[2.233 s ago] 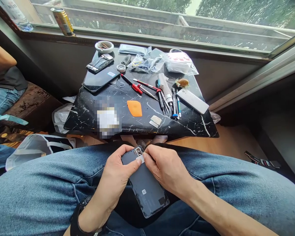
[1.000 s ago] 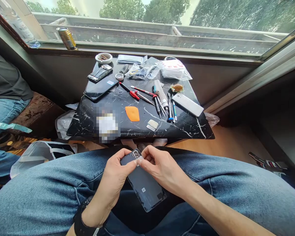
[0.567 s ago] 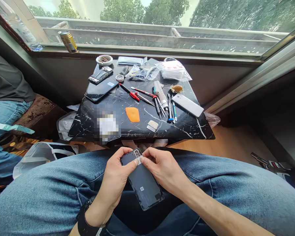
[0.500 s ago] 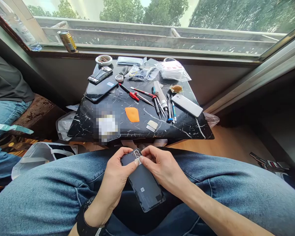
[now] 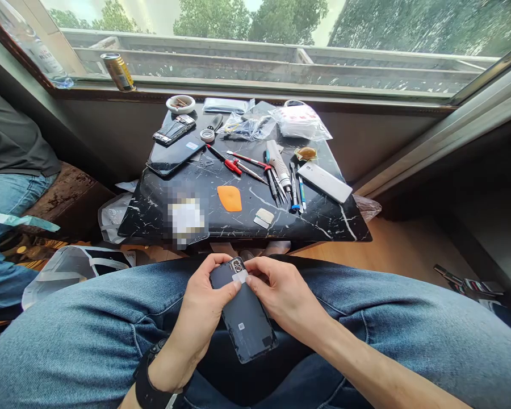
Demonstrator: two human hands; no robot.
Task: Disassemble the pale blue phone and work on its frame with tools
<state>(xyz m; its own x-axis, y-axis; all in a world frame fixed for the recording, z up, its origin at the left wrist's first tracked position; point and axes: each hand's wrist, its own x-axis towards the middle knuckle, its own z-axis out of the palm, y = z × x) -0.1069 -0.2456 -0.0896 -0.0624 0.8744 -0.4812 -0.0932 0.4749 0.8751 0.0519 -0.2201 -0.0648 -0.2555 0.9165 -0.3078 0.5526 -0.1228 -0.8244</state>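
Above my lap I hold a dark phone back cover (image 5: 249,318), tilted, with its camera end away from me and ragged residue along its edges. My left hand (image 5: 206,287) is closed around the upper left edge, its thumb lying on the face. My right hand (image 5: 276,287) is closed at the upper right edge, thumb and index finger near the camera rings. A small whitish translucent piece (image 5: 240,276) lies just below the cameras, between my two thumb tips. Whether my right fingers pinch this piece too, I cannot tell.
On the black marbled table (image 5: 238,227) lie an orange pick (image 5: 229,199), a beige pad (image 5: 264,217), a silver phone (image 5: 325,182), a dark phone (image 5: 175,158), an opened phone (image 5: 174,130), and several tools. A can (image 5: 118,72) stands on the sill. Another person sits at left.
The lower end of the cover has swung slightly left. My thumbs have parted a little, showing more of the whitish piece. Both hands keep their hold.
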